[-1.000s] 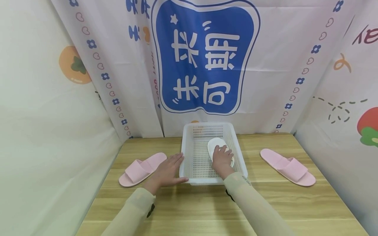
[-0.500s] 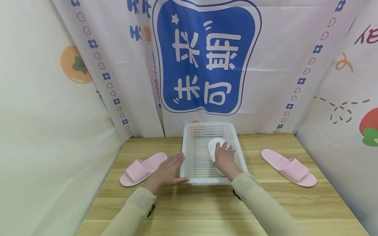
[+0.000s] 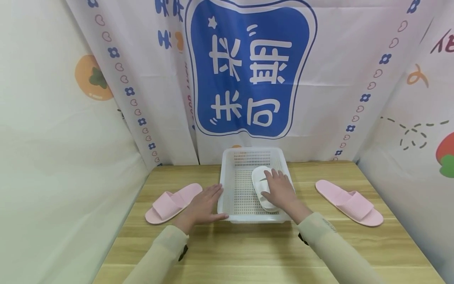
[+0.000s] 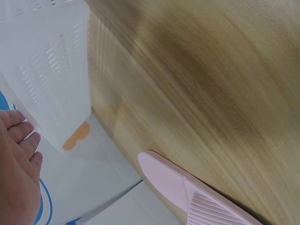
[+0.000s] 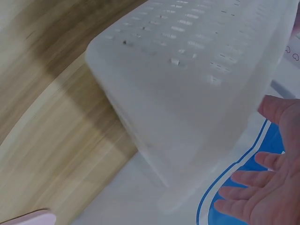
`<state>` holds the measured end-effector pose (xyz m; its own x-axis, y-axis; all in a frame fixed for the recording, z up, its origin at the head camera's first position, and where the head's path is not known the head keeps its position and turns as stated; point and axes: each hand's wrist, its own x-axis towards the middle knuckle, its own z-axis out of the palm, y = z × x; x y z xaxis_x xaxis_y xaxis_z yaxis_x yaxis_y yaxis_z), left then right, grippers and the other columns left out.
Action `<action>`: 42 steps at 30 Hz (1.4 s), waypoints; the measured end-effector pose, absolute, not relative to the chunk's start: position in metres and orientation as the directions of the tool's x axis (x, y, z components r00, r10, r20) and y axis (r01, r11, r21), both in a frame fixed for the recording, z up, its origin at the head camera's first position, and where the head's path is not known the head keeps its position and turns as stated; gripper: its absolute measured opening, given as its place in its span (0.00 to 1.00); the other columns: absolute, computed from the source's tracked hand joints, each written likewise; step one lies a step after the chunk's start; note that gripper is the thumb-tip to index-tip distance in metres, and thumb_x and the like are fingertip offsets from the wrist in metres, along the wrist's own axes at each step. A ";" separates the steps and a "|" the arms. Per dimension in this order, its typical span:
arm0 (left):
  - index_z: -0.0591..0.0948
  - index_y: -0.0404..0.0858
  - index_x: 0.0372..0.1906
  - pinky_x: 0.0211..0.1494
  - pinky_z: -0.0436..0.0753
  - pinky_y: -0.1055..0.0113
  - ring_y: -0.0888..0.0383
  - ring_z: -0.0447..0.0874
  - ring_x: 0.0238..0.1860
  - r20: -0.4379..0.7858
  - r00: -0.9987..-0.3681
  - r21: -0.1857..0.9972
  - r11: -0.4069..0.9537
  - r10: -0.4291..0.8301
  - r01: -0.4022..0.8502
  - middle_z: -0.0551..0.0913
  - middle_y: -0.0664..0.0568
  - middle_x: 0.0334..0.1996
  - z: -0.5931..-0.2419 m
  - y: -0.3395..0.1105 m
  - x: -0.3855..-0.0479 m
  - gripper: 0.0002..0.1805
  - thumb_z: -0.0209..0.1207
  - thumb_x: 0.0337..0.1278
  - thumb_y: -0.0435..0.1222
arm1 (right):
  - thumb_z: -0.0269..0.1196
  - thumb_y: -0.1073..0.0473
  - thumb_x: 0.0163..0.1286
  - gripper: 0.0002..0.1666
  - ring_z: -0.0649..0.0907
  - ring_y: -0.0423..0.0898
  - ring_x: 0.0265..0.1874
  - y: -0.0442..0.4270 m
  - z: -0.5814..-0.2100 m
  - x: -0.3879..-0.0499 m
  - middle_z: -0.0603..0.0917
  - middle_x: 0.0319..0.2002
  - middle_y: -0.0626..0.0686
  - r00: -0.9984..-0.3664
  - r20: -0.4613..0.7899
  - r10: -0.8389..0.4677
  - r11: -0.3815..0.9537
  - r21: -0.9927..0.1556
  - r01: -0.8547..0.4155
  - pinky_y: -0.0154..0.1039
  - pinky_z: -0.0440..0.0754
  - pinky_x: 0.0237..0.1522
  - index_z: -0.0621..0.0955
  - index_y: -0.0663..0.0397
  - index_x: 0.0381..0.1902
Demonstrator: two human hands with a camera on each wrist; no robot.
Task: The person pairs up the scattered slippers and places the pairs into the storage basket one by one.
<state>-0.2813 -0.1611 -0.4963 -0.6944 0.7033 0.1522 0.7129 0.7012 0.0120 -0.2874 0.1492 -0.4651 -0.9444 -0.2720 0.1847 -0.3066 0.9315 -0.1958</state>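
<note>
White slipper [image 3: 261, 186]: inside the basket [image 3: 252, 218], on the right part of its floor, strap upward.
Long axis: far to near, the near end slanting a little right.
Nearer hand: the right hand [image 3: 281, 192] — over the slipper's right side, hiding some of it; the left hand [image 3: 203, 206] is well to the left, with the left part of the basket floor between.
Right hand: fingers extended and loosely spread, thumb apart from them, palm bare in the right wrist view; whether the fingertips touch the slipper, I cannot tell.
Left hand: fingers straight at the basket's left rim, thumb reaching toward its near left corner, nothing gripped.
Gap: the hands are apart, one at each side of the basket.
Basket: at the far part of the counter [image 3: 227, 252], between two pink slippers.
Left pink slipper [image 3: 167, 205]: just left of the left hand, slanting far right to near left.
Right pink slipper [image 3: 356, 205]: well right of the right hand — slanting far left to near right.
</note>
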 end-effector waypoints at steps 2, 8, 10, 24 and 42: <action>0.60 0.28 0.72 0.73 0.56 0.53 0.42 0.56 0.72 0.148 -0.697 0.012 0.704 0.702 0.711 0.58 0.37 0.72 -0.496 -0.161 -0.281 0.54 0.47 0.57 0.69 | 0.69 0.46 0.61 0.47 0.66 0.71 0.63 0.155 -0.466 -0.286 0.67 0.64 0.73 -0.928 0.220 -0.302 0.921 -0.183 -0.343 0.65 0.61 0.64 0.64 0.65 0.68; 0.59 0.28 0.72 0.74 0.55 0.54 0.43 0.55 0.72 0.132 -0.707 0.001 0.713 0.695 0.701 0.57 0.38 0.73 -0.496 -0.162 -0.281 0.54 0.47 0.57 0.69 | 0.71 0.49 0.59 0.43 0.68 0.72 0.61 0.172 -0.465 -0.279 0.70 0.62 0.73 -0.860 0.346 -0.375 0.868 -0.193 -0.456 0.66 0.62 0.63 0.68 0.65 0.65; 0.59 0.29 0.72 0.74 0.54 0.55 0.44 0.55 0.72 0.127 -0.710 -0.002 0.716 0.692 0.698 0.57 0.38 0.73 -0.496 -0.161 -0.281 0.54 0.47 0.57 0.69 | 0.72 0.51 0.58 0.42 0.70 0.72 0.60 0.178 -0.464 -0.275 0.72 0.60 0.73 -0.830 0.394 -0.394 0.846 -0.197 -0.495 0.65 0.64 0.63 0.69 0.66 0.64; 0.58 0.30 0.73 0.74 0.53 0.56 0.46 0.52 0.74 0.105 -0.724 -0.006 0.728 0.682 0.685 0.55 0.40 0.74 -0.493 -0.162 -0.281 0.54 0.49 0.56 0.69 | 0.72 0.47 0.57 0.44 0.73 0.67 0.58 0.221 -0.463 -0.266 0.74 0.58 0.71 -0.769 0.504 -0.394 0.828 -0.170 -0.535 0.62 0.70 0.59 0.70 0.67 0.63; 0.63 0.29 0.70 0.72 0.59 0.50 0.42 0.62 0.69 0.268 -0.698 0.025 0.720 0.664 0.694 0.66 0.37 0.68 -0.488 -0.187 -0.283 0.52 0.56 0.54 0.65 | 0.74 0.49 0.52 0.45 0.72 0.66 0.59 0.285 -0.473 -0.243 0.75 0.58 0.68 -0.769 0.562 -0.304 0.854 -0.197 -0.481 0.64 0.70 0.58 0.71 0.66 0.62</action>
